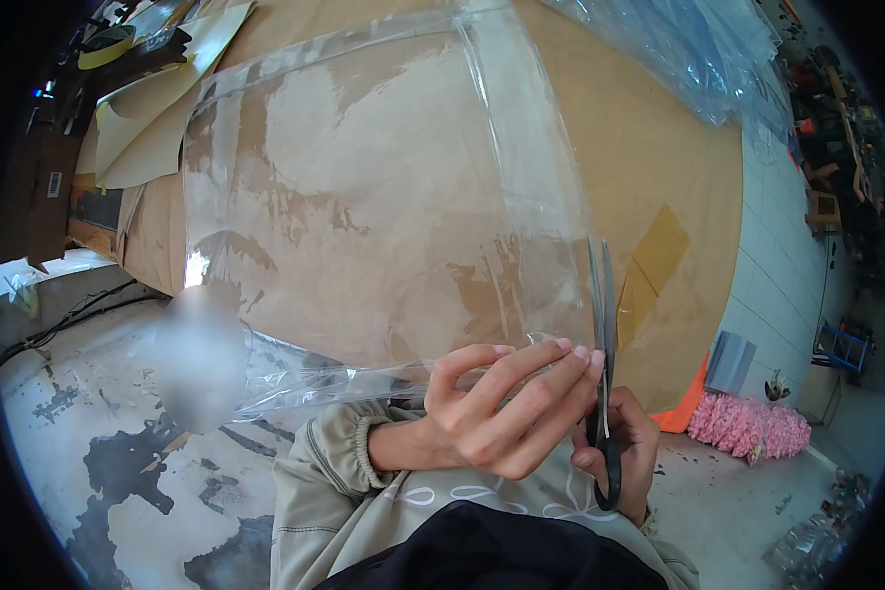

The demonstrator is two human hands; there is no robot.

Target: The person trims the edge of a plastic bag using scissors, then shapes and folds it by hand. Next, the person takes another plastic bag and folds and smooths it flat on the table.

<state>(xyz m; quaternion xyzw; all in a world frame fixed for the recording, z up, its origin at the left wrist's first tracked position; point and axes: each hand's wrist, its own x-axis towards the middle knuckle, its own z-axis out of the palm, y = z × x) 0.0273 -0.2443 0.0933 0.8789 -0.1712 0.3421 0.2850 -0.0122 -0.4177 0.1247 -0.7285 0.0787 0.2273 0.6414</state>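
Note:
A clear plastic sheet (364,177) with folded, wrinkled borders lies over the brown cardboard surface in front of me. At its near right corner my left hand (511,408) has its fingers closed on the plastic edge; the thumb is hidden. Just beside those fingertips, my right hand (627,447) grips black-handled scissors (603,324) with the blades pointing away from me. The blades are slightly apart along the sheet's right edge. I cannot tell whether plastic lies between them.
Brown tape (652,270) sticks to the cardboard (678,324) at right. More clear plastic (688,54) is heaped at the far right. Paper sheets (157,113) and a tape roll (106,47) lie at far left. A pink fluffy bundle (747,426) rests on the floor. A blurred pale spot covers the lower left.

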